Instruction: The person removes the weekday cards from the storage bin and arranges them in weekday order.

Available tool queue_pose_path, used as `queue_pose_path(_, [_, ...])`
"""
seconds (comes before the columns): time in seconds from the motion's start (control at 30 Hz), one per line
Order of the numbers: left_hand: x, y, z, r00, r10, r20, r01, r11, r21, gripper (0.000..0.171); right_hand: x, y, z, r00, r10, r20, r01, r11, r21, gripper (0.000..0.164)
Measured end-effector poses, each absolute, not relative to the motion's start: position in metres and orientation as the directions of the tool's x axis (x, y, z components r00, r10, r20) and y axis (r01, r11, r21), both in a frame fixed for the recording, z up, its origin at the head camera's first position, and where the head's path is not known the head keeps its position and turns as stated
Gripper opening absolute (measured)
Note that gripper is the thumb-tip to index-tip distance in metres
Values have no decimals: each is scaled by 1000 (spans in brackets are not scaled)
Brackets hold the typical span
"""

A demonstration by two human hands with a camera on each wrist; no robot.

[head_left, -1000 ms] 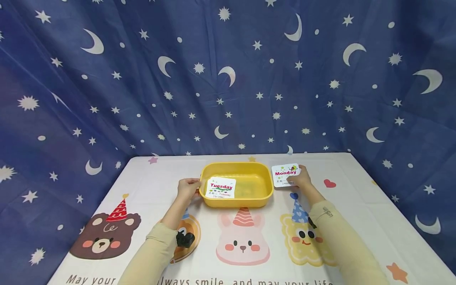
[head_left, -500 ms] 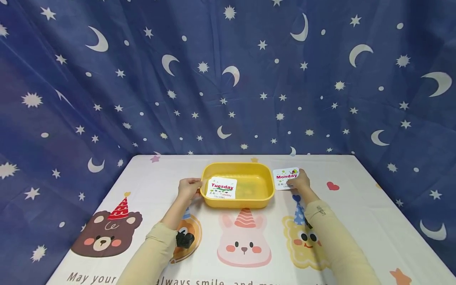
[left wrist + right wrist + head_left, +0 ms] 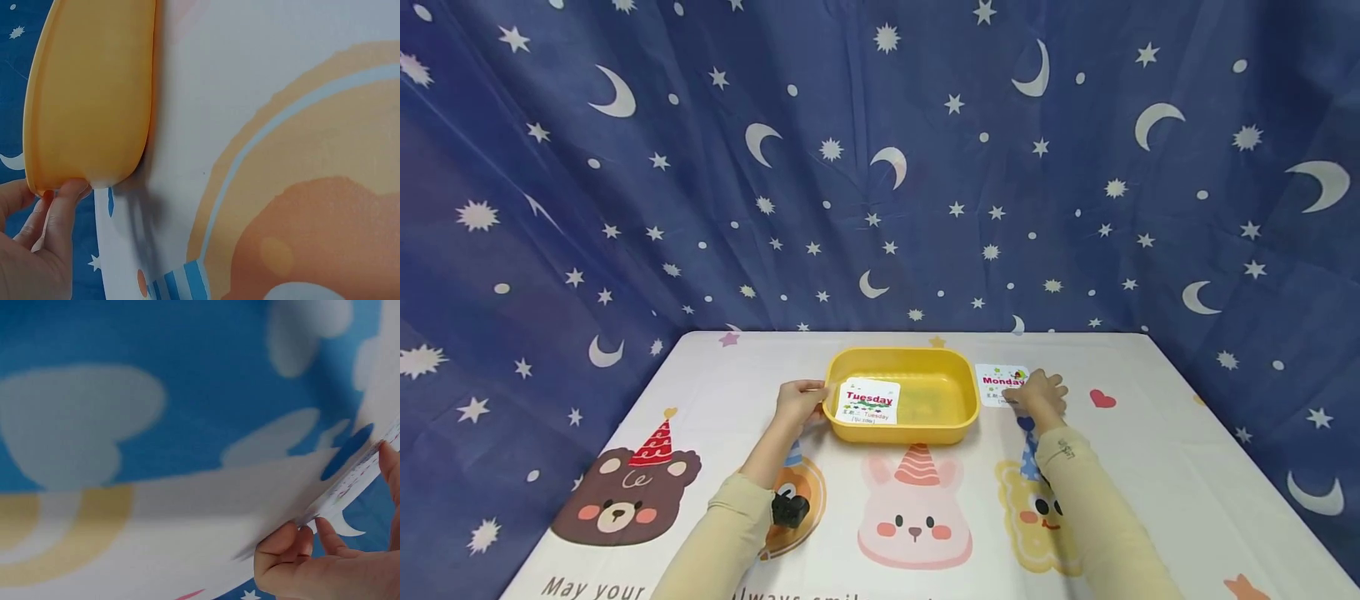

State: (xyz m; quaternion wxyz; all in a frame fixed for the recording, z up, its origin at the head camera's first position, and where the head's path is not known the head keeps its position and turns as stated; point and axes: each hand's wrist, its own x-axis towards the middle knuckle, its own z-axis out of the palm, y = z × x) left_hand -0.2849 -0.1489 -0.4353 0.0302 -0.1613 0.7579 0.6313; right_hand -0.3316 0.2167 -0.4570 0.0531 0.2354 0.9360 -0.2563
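Observation:
My left hand (image 3: 797, 404) grips the left end of a yellow plastic tub (image 3: 887, 434), as the left wrist view also shows, with fingers (image 3: 61, 215) under the rim. A white square card printed "Tuesday" (image 3: 868, 402) lies inside, toward the tub's left. Just right of the tub, a white card printed "Monday" (image 3: 1002, 385) lies close over the table. My right hand (image 3: 1041, 398) holds this card at its right side, thumb on its face; the other fingers are spread off to the right. The right wrist view shows the card (image 3: 356, 472) nearly edge-on, with thumb and index finger at its edges.
A white tablecloth (image 3: 685, 392) with printed cartoon animals and lettering covers the table. A dark blue curtain (image 3: 880, 167) with moons and stars hangs right behind the table's back edge and along the left and right sides.
The Monday card has come slightly down and toward me, and my right hand's outer fingers have spread away from it. My left hand keeps its grip on the tub.

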Motion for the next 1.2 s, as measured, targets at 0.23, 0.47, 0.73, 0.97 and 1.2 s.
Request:
queue_pose_path(0.23, [-284,-148,-436,-946,-212,-245,-284,178,942,29,-329,223,-461,-899,366,-242,438,761,-478,76])
queue_pose_path(0.47, [-284,-149,-436,-947,-207,-244,-281,174,944,30,-328,235,-455,-896,307,-322,444,643,-624,74])
queue_pose_path(0.73, [-284,-149,-438,-946,-200,-254,-286,151,946,29,-323,246,-453,-932,263,-249,357,560,-747,66])
queue_pose_path(0.97, [-284,-149,-438,-949,-199,-245,-278,157,948,29,-319,243,-449,-945,286,-161,296,536,-791,54])
queue_pose_path(1.2, [-284,-149,-437,-947,-197,-254,-288,166,943,30,-312,238,-442,-945,298,-131,275,512,-814,47])
